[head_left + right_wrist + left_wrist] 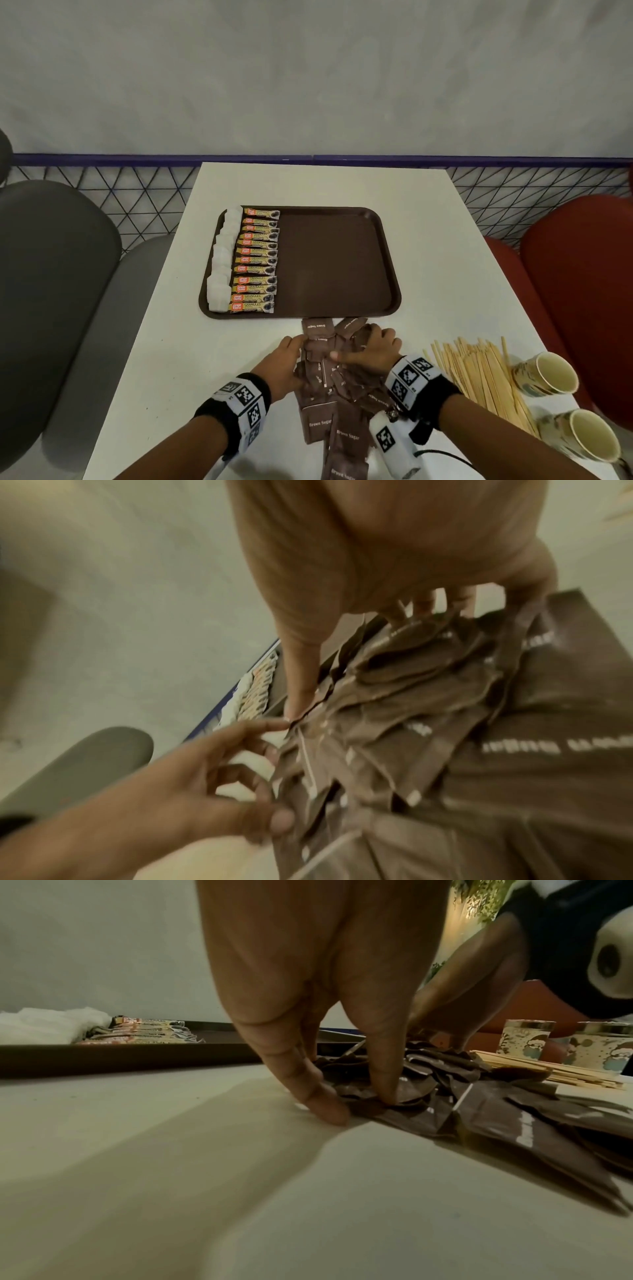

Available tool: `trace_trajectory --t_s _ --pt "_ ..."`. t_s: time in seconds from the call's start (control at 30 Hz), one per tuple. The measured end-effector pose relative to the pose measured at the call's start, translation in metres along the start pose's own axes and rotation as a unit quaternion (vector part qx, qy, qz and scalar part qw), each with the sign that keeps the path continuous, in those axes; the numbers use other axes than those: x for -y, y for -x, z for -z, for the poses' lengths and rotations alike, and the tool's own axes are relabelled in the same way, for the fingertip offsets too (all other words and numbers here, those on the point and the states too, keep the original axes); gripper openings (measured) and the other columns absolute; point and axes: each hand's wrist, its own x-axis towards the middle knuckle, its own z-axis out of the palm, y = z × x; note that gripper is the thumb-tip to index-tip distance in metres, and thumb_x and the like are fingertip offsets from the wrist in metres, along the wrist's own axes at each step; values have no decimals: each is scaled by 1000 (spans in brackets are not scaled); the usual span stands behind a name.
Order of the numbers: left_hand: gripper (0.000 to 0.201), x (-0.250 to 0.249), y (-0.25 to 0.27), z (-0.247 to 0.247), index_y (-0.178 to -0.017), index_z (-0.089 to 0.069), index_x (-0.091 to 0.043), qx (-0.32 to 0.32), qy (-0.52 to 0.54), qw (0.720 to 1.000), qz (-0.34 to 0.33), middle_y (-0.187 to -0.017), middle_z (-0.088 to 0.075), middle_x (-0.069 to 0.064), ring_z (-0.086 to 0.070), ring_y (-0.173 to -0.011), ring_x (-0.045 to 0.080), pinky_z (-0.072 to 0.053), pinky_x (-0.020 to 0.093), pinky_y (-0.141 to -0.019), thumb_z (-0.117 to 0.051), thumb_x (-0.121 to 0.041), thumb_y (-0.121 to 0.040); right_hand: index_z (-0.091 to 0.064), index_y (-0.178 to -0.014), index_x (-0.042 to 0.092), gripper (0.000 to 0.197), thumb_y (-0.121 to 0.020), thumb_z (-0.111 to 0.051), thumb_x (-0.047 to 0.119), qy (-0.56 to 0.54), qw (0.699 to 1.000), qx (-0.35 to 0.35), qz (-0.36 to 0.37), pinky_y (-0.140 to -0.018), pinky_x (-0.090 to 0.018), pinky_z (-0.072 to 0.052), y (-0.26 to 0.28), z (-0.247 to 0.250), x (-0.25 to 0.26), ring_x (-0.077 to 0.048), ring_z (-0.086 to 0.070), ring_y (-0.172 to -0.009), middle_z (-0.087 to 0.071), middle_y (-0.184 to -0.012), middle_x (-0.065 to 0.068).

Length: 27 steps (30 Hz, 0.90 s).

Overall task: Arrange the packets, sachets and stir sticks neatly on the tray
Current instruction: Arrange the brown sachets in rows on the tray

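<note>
Now the brown sugar sachets (320,371) lie heaped at the front edge of the counter (171,359), just short of the tray (335,260); left grip (281,366) presses straight fingers (301,1080) against them, right grip (374,352) curls around some.

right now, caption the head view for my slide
Left hand presses and right hand grips a loose pile of brown sugar sachets on the table in front of the tray.

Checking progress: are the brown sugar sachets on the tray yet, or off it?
Off. The sachets lie heaped on the table by the near rim of the tray, with the left hand and right hand on them.
</note>
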Motion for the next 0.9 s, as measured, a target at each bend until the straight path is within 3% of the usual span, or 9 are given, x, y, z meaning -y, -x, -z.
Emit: trace_trajectory --t_s 0.03,0.1,0.17,0.33,0.5,0.63,0.77,0.9 --pt "77 0 0 -2 -142 -26 -18 -6 4 1000 -1 -130 -41 7 -51 -114 23 -42 20 -83 -69 -12 -79 -19 -141 13 152 -13 -69 77 12 1000 13 0 -110 -41 -27 1 -7 3 -32 -25 -133 -22 -143 -18" --pt "76 1 -2 -4 -141 -28 -19 -12 16 1000 -3 -130 -42 6 -49 -117 21 -45 24 -88 -69 -13 -78 -21 -139 10 113 -53 -82 49 12 1000 0 -6 -109 -41 -28 0 -15 7 -32 -27 -133 -23 -142 -19" --pt "76 2 -3 -5 -140 -29 -20 -16 23 1000 -2 -130 -43 5 -49 -117 21 -46 27 -91 -69 -13 -77 -25 -136 7 97 -64 -81 36 -6 1000 -6 -7 -109 -40 -30 -4 -21 9 -32 -29 -131 -26 -140 -19" --pt "73 5 -4 -6 -138 -32 -18 -21 27 999 7 -130 -45 5 -51 -117 21 -46 31 -95 -70 -15 -76 -31 -129 9 73 -73 -74 27 -10 998 -54 9 -102 -36 -36 -9 -22 16 -33 -41 -121 -37 -130 -14" --pt "70 7 -3 -5 -136 -34 -18 -18 32 999 12 -129 -45 5 -50 -117 20 -45 30 -95 -70 -16 -76 -43 -122 10 59 -71 -73 15 -45 998 -19 45 -97 -38 -45 -20 -8 9 -29 -55 -110 -58 -117 -10" --pt "69 6 -2 -2 -138 -32 -16 -9 13 1000 4 -127 -45 7 -49 -114 21 -41 21 -88 -68 -15 -79 -49 -99 20 40 -69 -71 7 -74 996 -5 55 -89 -37 -50 -29 6 1 -27 -57 -100 -56 -99 -5" --pt "74 7 -1 3 -142 -28 -17 14 2 1000 -11 -124 -45 8 -44 -95 15 -37 17 -81 -69 -17 -80 -52 -95 20 36 -69 -68 2 -88 993 4 74 -87 -37 -51 -39 15 -12 -28 -58 -99 -59 -98 -6" --pt "74 6 0 3 -142 -28 -16 17 1 1000 -12 -124 -44 8 -45 -97 16 -37 18 -82 -69 -18 -81 -48 -83 22 41 -61 -81 12 -117 990 33 68 -91 -38 -49 -39 5 -22 -22 -57 -95 -58 -94 -3"
